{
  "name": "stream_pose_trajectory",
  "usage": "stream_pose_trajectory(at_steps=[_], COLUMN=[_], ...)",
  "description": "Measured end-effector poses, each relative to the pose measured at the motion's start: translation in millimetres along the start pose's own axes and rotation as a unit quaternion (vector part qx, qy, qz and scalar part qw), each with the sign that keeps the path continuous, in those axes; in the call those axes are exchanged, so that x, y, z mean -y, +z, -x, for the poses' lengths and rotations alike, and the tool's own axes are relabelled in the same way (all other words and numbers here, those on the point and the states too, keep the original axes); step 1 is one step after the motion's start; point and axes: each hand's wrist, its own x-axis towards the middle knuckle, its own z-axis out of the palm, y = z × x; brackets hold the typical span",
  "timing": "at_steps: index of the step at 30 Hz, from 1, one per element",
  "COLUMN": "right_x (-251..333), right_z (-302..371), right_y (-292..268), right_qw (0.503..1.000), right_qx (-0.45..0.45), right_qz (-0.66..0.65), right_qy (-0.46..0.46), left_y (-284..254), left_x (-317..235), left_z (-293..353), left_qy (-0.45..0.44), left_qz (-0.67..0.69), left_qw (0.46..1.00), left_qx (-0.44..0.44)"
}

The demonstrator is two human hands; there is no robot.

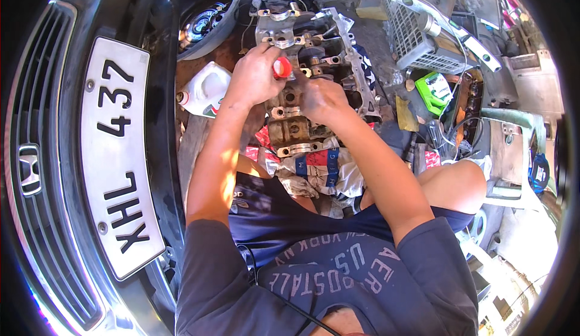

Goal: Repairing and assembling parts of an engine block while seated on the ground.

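Nearest me, a printed cloth (331, 168) is lying just this side of the engine block (330, 61). My right grip (325, 102) is curving over the block; blur is hiding whether it is holding anything. Slightly farther, my left grip (257, 73) is pinching a red cap (282, 67) above the block; keeping it level should, I'm judging, be preventing spills. Leftward, a white jug (207, 86) is sitting.

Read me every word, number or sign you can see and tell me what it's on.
I won't copy wording, numbers or brands; here's where they stand.
White plate: large black characters, clear.
Car grille: silver emblem.
Dark shirt: pale lettering, readable.
Patterned cloth: a few small letters.
Green package: print too small to read.
White bottle: markings unreadable.
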Motion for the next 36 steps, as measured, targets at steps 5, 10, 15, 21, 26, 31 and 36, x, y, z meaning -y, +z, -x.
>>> stream_pose_trajectory(at_steps=[5, 10, 15, 21, 26, 31, 36], right_x=[12.1, 21.6, 2.5, 11.4, 10.9, 3.3, -10.0], right_z=[-10.1, -17.0, -53.4, -83.9, -90.0, -119.7, -154.0], right_y=[9.3, -16.7, -23.4, -24.6, -37.8, -50.3, -33.1], right_qw=[0.998, 0.994, 0.995, 0.992, 0.986, 0.994, 0.995], right_qx=[0.058, 0.074, -0.014, 0.102, 0.079, -0.032, 0.016], right_qz=[0.008, -0.074, -0.066, 0.060, 0.144, 0.105, 0.096], right_qy=[-0.020, 0.017, 0.067, 0.033, 0.009, 0.001, 0.023], left_y=[-4.1, -11.2, -13.8, -6.8, -8.3, -16.4, -12.3], left_x=[4.0, 23.2, 24.3, 26.4, 49.4, 60.2, 63.2], left_z=[9.0, 6.7, -22.8, -48.4, -51.6, -64.8, -86.8], left_qy=[-0.044, -0.091, -0.056, -0.065, -0.053, -0.101, -0.099], left_qz=[0.075, 0.148, 0.042, 0.005, 0.038, 0.043, 0.042], left_qw=[0.995, 0.981, 0.992, 0.995, 0.989, 0.983, 0.983], left_qx=[-0.045, -0.090, -0.101, -0.079, -0.132, -0.148, -0.149])
